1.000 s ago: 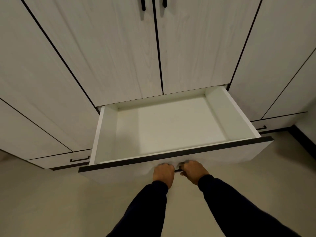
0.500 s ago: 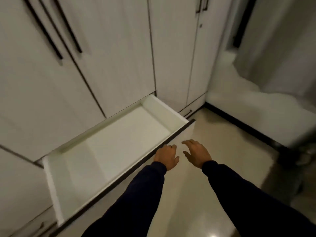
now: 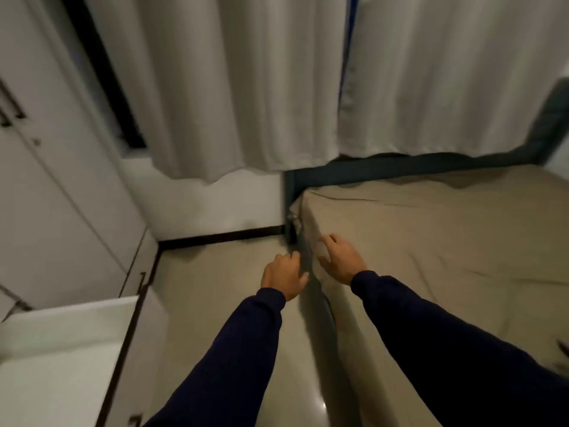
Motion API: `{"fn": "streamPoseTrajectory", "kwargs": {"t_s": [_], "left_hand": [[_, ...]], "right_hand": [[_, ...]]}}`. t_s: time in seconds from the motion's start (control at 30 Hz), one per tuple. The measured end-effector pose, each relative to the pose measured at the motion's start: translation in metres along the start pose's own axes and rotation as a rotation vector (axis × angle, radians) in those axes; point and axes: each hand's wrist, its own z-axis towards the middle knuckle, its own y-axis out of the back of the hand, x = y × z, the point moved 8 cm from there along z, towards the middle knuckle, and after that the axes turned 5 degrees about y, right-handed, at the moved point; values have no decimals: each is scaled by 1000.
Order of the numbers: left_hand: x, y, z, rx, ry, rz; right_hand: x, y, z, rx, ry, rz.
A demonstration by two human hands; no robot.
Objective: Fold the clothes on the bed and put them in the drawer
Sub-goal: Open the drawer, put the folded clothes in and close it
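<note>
Your drawer [image 3: 61, 349] stands pulled out at the lower left with nothing visible inside, so the storing end is ready but no garment has reached it yet. The bed [image 3: 446, 241] lies to your right under a tan sheet, and no clothes show on the part in view; a dark scrap at the far right edge is too cut off to name, so you cannot tell from here where the clothes lie. By this view all the folding and all the putting away are yet to do. Both your arms reach forward in dark sleeves. Your left hand [image 3: 284, 275] hangs over the floor just beside the bed's edge, fingers loosely bent, holding nothing. Your right hand [image 3: 340, 260] hovers above the bed's near corner, fingers spread apart and empty
</note>
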Motion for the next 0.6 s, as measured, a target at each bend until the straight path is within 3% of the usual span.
{"fn": "streamPoseTrajectory", "kwargs": {"t_s": [0.3,0.43,0.6], "left_hand": [[-298,-54,19,94,-472,26],[-446,-100,-26,190,-690,-2],[-567,-164,-76,336,-789,6]], "right_hand": [[-233,103,-221,-194,-555,5],[-331,131,-371,-283,-840,46],[-407,126,-533,-319,-1094,146]]}}
